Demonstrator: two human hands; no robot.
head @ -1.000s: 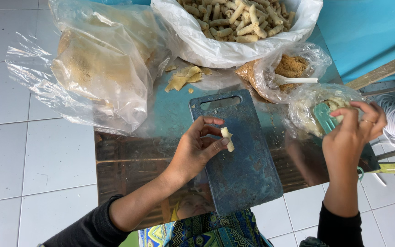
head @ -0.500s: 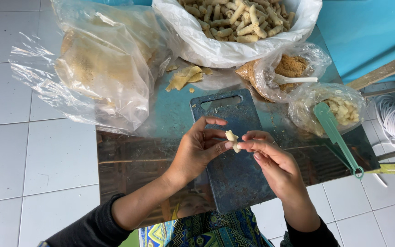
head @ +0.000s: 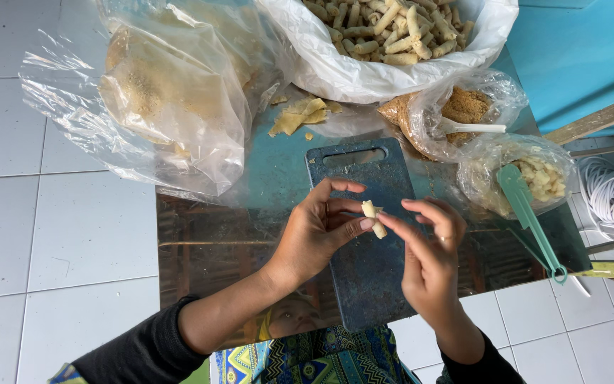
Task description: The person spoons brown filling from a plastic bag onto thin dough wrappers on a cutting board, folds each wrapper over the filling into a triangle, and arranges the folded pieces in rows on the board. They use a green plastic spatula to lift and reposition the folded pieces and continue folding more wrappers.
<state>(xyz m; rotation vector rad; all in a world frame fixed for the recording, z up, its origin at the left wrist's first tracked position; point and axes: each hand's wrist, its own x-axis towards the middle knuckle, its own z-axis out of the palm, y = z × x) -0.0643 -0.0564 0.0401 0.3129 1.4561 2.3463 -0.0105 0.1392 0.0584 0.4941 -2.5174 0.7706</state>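
**K:** Roll status? What does it look like?

**M:** Small pastry roll [head: 374, 218], pale cream, short and stubby. Surface soft and slightly creased, upper end a bit wider than the lower one. Tilted, not lying flat. It sits in the air above the dark blue cutting board [head: 374, 284], over the board's upper half.

**K:** Grip?

**M:** Both hands on it. Left hand [head: 318, 231] pinches it from the left of the roll: thumb and fingertips closed onto it, other fingers curled loosely above. Right hand [head: 431, 259] is to the right of the roll, index fingertip and thumb closed on its lower end, remaining fingers bent. A ring shows on one right finger. No gap between fingertips and roll on either side.

**K:** Surroundings, relative to the roll?

**M:** Beyond the roll, at the far edge: white bag [head: 364, 71] full of finished rolls of the same kind. Far left of the roll: big clear plastic bag [head: 179, 107] with thin yellowish sheets. Between them, beyond the roll, loose wrapper scraps [head: 300, 115]. Right of the roll: clear bag of brown crumbs [head: 467, 107] with a white spoon [head: 474, 129], then a bag of pale filling chunks [head: 545, 178] with a green spatula [head: 531, 213] leaning out of it.
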